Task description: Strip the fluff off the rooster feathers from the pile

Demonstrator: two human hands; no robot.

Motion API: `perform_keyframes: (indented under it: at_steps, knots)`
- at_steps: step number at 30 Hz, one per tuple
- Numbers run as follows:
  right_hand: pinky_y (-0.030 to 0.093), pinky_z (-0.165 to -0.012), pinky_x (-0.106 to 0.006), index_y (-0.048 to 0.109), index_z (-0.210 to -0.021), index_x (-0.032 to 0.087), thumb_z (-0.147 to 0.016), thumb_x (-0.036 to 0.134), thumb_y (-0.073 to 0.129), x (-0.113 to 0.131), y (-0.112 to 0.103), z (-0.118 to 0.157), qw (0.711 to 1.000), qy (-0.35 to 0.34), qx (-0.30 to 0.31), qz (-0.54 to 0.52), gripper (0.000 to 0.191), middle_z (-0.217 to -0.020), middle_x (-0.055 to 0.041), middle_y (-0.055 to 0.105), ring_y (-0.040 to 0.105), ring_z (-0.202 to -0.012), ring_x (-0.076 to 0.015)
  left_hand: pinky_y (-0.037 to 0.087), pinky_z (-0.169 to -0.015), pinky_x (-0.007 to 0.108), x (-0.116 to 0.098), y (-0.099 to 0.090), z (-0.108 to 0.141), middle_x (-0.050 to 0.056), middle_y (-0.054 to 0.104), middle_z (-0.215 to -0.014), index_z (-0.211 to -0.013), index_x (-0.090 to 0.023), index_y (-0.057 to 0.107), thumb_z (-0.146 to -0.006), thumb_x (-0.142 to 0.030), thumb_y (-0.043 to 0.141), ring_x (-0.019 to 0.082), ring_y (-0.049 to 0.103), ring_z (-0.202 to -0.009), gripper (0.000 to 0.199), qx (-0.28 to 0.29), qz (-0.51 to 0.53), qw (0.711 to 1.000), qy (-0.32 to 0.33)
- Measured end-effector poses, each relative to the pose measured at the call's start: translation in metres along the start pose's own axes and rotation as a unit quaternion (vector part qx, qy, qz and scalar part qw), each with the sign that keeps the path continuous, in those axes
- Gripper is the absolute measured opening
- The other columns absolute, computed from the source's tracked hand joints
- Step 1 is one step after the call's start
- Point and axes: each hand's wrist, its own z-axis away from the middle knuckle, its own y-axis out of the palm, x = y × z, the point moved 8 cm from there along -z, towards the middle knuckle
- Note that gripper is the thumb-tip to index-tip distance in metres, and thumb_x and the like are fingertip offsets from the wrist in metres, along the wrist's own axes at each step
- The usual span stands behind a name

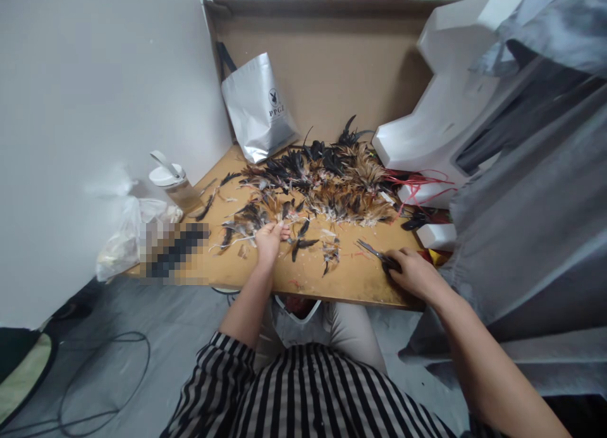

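Note:
Rows of black and brown feather bunches (pixel 332 172) lie across the wooden table (pixel 346 289). At the front left of these rows, my left hand (pixel 271 239) has its fingers drawn together by a feather bunch (pixel 251 218); what they pinch is too small to make out. My right hand (pixel 408 270) is closed round the dark handles of the scissors (pixel 372 248) near the table's right front edge, with the blades pointing left. Between my hands lie dark loose feathers (pixel 302 242) and a small feather piece (pixel 331 255).
A silver bag (pixel 253 109) leans at the back left. A lidded cup (pixel 175 188) and a plastic bag (pixel 130 236) are on the left. White foam pieces (pixel 422 134), red strings (pixel 422 184) and grey cloth (pixel 526 236) border the right side.

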Motion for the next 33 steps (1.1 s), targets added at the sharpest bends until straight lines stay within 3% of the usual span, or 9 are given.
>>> perform_keyframes:
  at_steps: [7, 11, 14, 17, 20, 24, 25, 27, 33]
  knots:
    - [0.037, -0.063, -0.027, 0.055, -0.109, 0.021, -0.066, 0.018, 0.051, -0.014, 0.001, 0.005, 0.998, 0.056, 0.006, 0.001, 0.043, -0.091, -0.0098, 0.060, 0.057, -0.078, -0.0202, 0.046, -0.048, 0.020, -0.002, -0.001, 0.001, 0.005, 0.064, -0.062, -0.064, -0.010, 0.061, -0.067, -0.031, 0.061, 0.008, 0.056, -0.048, 0.022, -0.009, 0.010, 1.000, 0.000]
    - [0.041, -0.064, -0.026, 0.050, -0.115, 0.017, -0.065, 0.021, 0.055, -0.030, 0.009, 0.006, 0.981, 0.078, -0.007, -0.177, 0.051, -0.086, -0.0077, 0.062, 0.058, -0.074, -0.0174, 0.046, -0.048, 0.020, 0.000, -0.001, 0.000, 0.006, 0.064, -0.063, -0.064, -0.010, 0.061, -0.067, -0.030, 0.061, 0.008, 0.056, -0.048, 0.021, -0.013, 0.013, 1.000, 0.000]
    - [0.043, -0.058, -0.024, 0.048, -0.115, 0.013, -0.065, 0.028, 0.059, -0.038, 0.016, 0.008, 0.916, 0.120, -0.014, -0.382, 0.053, -0.086, -0.0092, 0.063, 0.057, -0.068, -0.0154, 0.046, -0.048, 0.020, 0.001, -0.001, 0.000, 0.006, 0.065, -0.064, -0.064, -0.010, 0.061, -0.067, -0.031, 0.061, 0.009, 0.057, -0.049, 0.021, -0.014, 0.017, 1.000, 0.002]
    - [0.042, -0.051, -0.022, 0.047, -0.114, 0.013, -0.064, 0.035, 0.063, -0.023, 0.020, 0.010, 0.811, 0.146, -0.001, -0.567, 0.057, -0.086, -0.0100, 0.062, 0.057, -0.064, -0.0146, 0.046, -0.047, 0.020, 0.000, -0.001, -0.001, 0.006, 0.065, -0.063, -0.064, -0.010, 0.061, -0.067, -0.031, 0.061, 0.009, 0.057, -0.048, 0.022, -0.015, 0.019, 1.000, 0.003]
    - [0.043, -0.052, -0.021, 0.047, -0.112, 0.020, -0.064, 0.035, 0.067, 0.020, 0.012, 0.007, 0.712, 0.102, 0.008, -0.695, 0.055, -0.091, -0.0079, 0.061, 0.059, -0.075, -0.0162, 0.047, -0.048, 0.021, 0.000, 0.000, 0.000, 0.006, 0.064, -0.063, -0.064, -0.010, 0.060, -0.067, -0.031, 0.061, 0.009, 0.056, -0.048, 0.022, -0.012, 0.018, 1.000, 0.004]
    - [0.038, -0.047, -0.019, 0.054, -0.106, 0.018, -0.063, 0.036, 0.067, 0.092, 0.011, -0.005, 0.649, 0.038, 0.068, -0.756, 0.048, -0.078, -0.0057, 0.061, 0.057, -0.065, -0.0134, 0.047, -0.048, 0.020, -0.001, 0.000, 0.000, 0.006, 0.064, -0.062, -0.064, -0.009, 0.060, -0.067, -0.031, 0.061, 0.009, 0.057, -0.048, 0.022, -0.014, 0.019, 1.000, 0.010]
    - [0.036, -0.045, -0.018, 0.055, -0.106, 0.017, -0.063, 0.038, 0.067, 0.108, 0.012, -0.009, 0.643, 0.023, 0.083, -0.761, 0.049, -0.072, -0.0049, 0.061, 0.056, -0.061, -0.0126, 0.047, -0.047, 0.020, -0.001, -0.001, 0.000, 0.006, 0.064, -0.062, -0.064, -0.009, 0.060, -0.067, -0.031, 0.061, 0.009, 0.057, -0.048, 0.022, -0.015, 0.020, 1.000, 0.010]
    - [0.031, -0.040, -0.017, 0.055, -0.107, 0.015, -0.064, 0.038, 0.066, 0.135, 0.016, -0.016, 0.659, 0.006, 0.110, -0.744, 0.050, -0.066, -0.0038, 0.060, 0.054, -0.056, -0.0112, 0.046, -0.047, 0.020, -0.001, -0.002, 0.000, 0.006, 0.064, -0.062, -0.064, -0.009, 0.060, -0.067, -0.031, 0.061, 0.009, 0.057, -0.048, 0.022, -0.018, 0.022, 1.000, 0.009]
    - [0.029, -0.043, -0.017, 0.058, -0.106, 0.015, -0.063, 0.036, 0.066, 0.171, 0.019, -0.034, 0.775, -0.033, 0.150, -0.613, 0.048, -0.059, 0.0031, 0.054, 0.041, -0.045, -0.0050, 0.046, -0.048, 0.020, -0.004, -0.004, 0.001, 0.005, 0.063, -0.061, -0.065, -0.010, 0.061, -0.067, -0.031, 0.061, 0.009, 0.056, -0.048, 0.021, -0.021, 0.042, 0.999, 0.028]
